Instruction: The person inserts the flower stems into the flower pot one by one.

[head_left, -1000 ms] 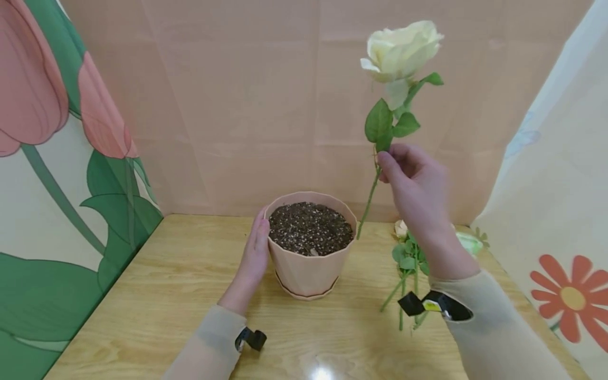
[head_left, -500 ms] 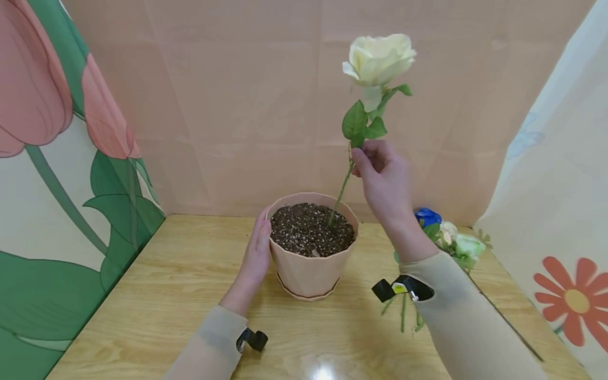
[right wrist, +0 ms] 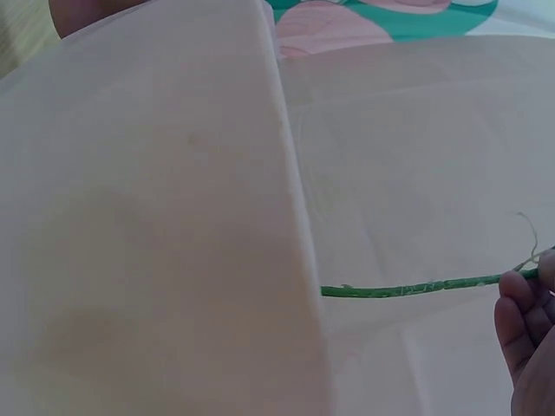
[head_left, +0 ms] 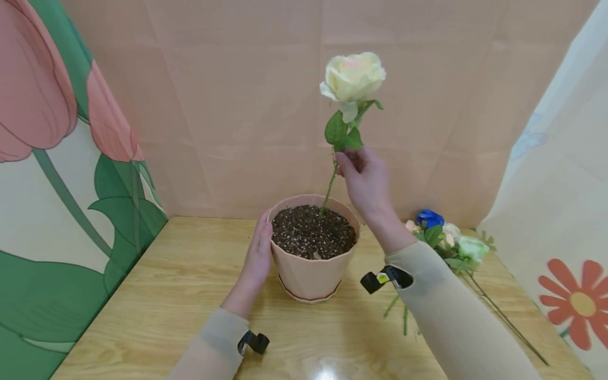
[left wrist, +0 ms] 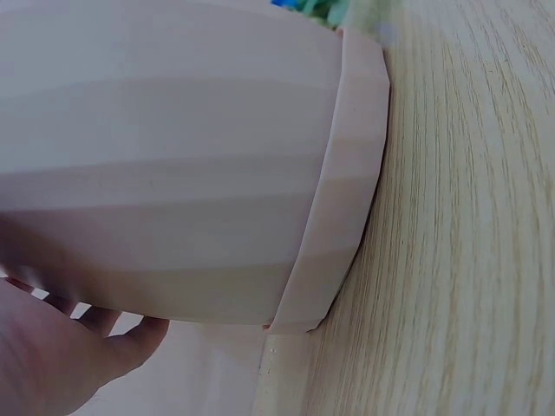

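Observation:
My right hand [head_left: 368, 179] pinches the green stem [right wrist: 416, 288] of a cream-white rose [head_left: 353, 78] just below its leaves. The rose stands nearly upright over a pale pink pot [head_left: 313, 274] filled with dark, white-flecked soil [head_left: 311, 232]. In the head view the stem's lower end meets the soil toward the back of the pot; in the right wrist view the pot's wall hides that end. My left hand [head_left: 258, 250] rests against the pot's left side with fairly straight fingers, and in the left wrist view its fingers [left wrist: 130, 347] touch the wall.
A matching saucer [left wrist: 347, 165] sits under the pot on the wooden table [head_left: 157, 295]. On the right lie several more flowers, among them a blue one [head_left: 429, 217] and a pale green one [head_left: 472, 247], partly behind my right forearm. A pink cloth backdrop [head_left: 237, 105] hangs behind the pot.
My right hand has carried the rose leftward and down, from beside the pot to over it, its stem end now at the soil. The left hand has stayed on the pot.

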A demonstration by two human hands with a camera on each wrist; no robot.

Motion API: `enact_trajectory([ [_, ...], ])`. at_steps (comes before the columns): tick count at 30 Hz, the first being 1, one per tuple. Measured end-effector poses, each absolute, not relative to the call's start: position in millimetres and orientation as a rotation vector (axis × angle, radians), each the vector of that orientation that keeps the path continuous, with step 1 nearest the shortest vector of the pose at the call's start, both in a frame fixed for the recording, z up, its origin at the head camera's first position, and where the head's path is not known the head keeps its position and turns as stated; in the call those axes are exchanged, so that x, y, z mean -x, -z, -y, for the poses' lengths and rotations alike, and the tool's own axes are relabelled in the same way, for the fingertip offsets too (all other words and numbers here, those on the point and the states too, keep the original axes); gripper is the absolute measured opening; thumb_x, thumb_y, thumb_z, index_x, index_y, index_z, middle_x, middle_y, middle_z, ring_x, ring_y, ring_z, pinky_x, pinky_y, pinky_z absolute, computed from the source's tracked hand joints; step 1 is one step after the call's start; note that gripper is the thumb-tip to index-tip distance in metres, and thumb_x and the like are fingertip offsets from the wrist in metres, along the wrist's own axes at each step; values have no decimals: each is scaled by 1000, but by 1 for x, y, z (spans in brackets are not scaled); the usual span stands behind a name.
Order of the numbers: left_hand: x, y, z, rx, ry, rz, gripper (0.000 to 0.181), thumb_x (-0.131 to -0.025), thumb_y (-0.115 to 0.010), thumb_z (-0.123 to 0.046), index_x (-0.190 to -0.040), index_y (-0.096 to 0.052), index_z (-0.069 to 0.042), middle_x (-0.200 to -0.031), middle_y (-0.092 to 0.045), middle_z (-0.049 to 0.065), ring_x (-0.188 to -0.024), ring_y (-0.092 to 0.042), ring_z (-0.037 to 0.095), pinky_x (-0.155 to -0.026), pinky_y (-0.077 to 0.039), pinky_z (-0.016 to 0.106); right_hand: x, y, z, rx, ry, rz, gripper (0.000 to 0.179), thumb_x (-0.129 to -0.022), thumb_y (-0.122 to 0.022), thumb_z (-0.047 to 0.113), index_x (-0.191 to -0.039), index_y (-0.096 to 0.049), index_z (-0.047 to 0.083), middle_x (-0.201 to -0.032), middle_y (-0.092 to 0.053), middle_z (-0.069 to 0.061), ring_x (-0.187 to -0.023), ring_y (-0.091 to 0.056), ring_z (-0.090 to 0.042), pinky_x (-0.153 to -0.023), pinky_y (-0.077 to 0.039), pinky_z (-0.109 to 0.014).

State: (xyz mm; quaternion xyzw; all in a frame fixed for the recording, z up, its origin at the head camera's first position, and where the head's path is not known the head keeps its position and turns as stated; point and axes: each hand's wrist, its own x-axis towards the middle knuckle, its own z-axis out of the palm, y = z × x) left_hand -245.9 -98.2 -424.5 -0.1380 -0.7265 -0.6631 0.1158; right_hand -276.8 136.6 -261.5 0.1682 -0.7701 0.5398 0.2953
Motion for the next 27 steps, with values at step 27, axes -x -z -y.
enact_trajectory([
  [27, 242, 424, 103, 371, 1933, 2166, 62, -121, -22, -46, -176, -27, -18, -180, -28, 9, -166, -22, 32, -134, -15, 59, 291, 291, -118, -471, -1300, 2204, 11, -111, -67, 10, -106, -69, 1, -89, -71, -12, -77, -66, -22, -66, -54, -31],
])
